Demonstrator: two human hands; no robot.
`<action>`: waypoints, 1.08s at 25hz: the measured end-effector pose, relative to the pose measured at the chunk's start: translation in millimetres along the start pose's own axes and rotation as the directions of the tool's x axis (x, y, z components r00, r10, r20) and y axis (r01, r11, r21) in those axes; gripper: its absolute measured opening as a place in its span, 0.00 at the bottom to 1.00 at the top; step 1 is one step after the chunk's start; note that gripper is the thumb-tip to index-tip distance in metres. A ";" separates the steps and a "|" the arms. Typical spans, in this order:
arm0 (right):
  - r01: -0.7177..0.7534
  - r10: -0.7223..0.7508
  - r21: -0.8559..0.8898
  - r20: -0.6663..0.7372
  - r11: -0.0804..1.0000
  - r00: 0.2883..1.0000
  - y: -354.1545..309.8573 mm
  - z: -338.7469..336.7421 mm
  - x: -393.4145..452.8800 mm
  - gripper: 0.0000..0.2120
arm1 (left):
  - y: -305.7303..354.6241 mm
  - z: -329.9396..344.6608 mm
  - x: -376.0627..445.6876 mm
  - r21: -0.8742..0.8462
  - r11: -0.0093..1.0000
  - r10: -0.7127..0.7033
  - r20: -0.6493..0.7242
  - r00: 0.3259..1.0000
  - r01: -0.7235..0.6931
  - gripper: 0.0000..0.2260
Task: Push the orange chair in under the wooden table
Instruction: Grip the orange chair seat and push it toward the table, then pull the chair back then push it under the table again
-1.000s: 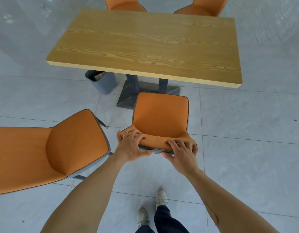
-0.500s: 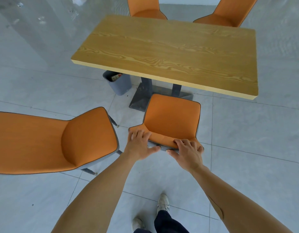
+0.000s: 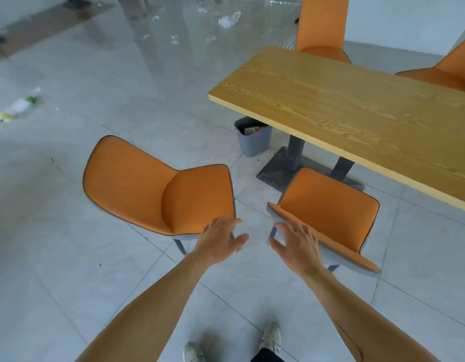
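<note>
An orange chair (image 3: 330, 212) stands at the near edge of the wooden table (image 3: 357, 111), its seat front close to the table's dark pedestal base. My right hand (image 3: 296, 246) hovers open over the left end of its backrest, touching nothing that I can see. My left hand (image 3: 221, 239) is open too, fingers spread, by the right corner of a second orange chair (image 3: 158, 189) that stands apart to the left, turned away from the table.
A grey waste bin (image 3: 253, 138) sits under the table's left corner. Two more orange chairs (image 3: 321, 27) stand on the table's far side. Litter (image 3: 17, 105) lies on the tiled floor at the left. My feet are at the bottom edge.
Both hands have let go of the chair's backrest and opened. The view has swung to the left, so the table now sits at the right and the second chair is central.
</note>
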State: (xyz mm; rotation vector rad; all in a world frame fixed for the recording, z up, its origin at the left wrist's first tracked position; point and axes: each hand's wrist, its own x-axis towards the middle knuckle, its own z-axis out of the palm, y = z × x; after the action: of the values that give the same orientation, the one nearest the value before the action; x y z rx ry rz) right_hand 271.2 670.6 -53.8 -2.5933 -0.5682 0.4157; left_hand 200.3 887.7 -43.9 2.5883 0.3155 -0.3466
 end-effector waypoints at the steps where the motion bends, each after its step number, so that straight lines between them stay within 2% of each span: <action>1: 0.044 -0.045 0.020 0.022 0.999 0.999 -18.4 4.6 3.9 0.21 | -18.6 -9.4 -13.4 -0.027 0.999 -0.031 -0.028 0.999 0.030 0.26; 5: 0.231 -0.231 0.014 0.134 0.973 0.964 -98.3 30.4 13.5 0.20 | -100.6 -45.4 -79.0 -0.133 0.973 -0.210 -0.166 0.963 0.189 0.25; 9: 0.393 -0.374 -0.022 0.260 0.919 0.890 -196.8 62.0 20.5 0.20 | -183.1 -83.3 -152.5 -0.203 0.933 -0.346 -0.282 0.895 0.296 0.23; 14: 0.541 -0.515 0.033 0.358 0.840 0.778 -335.7 111.6 16.6 0.18 | -288.4 -122.6 -238.2 -0.282 0.886 -0.454 -0.362 0.814 0.369 0.23; 19: 0.637 -0.603 0.038 0.371 0.770 0.707 -436.5 153.0 16.4 0.19 | -366.6 -149.5 -282.2 -0.355 0.850 -0.513 -0.393 0.763 0.389 0.21; 21: 0.664 -0.623 0.025 0.375 0.747 0.686 -463.9 163.3 23.3 0.19 | -391.7 -163.3 -285.4 -0.358 0.848 -0.516 -0.391 0.762 0.391 0.21; 27: 0.660 -0.607 -0.031 0.363 0.751 0.707 -507.0 182.3 91.2 0.19 | -460.3 -205.3 -241.6 -0.275 0.872 -0.466 -0.216 0.858 0.404 0.21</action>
State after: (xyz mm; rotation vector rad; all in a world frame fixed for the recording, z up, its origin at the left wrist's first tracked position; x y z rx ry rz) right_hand 120.0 1190.5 19.5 -2.2619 -1.6162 0.5812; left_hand -120.5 1343.8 -6.6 2.3198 0.9990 -0.0907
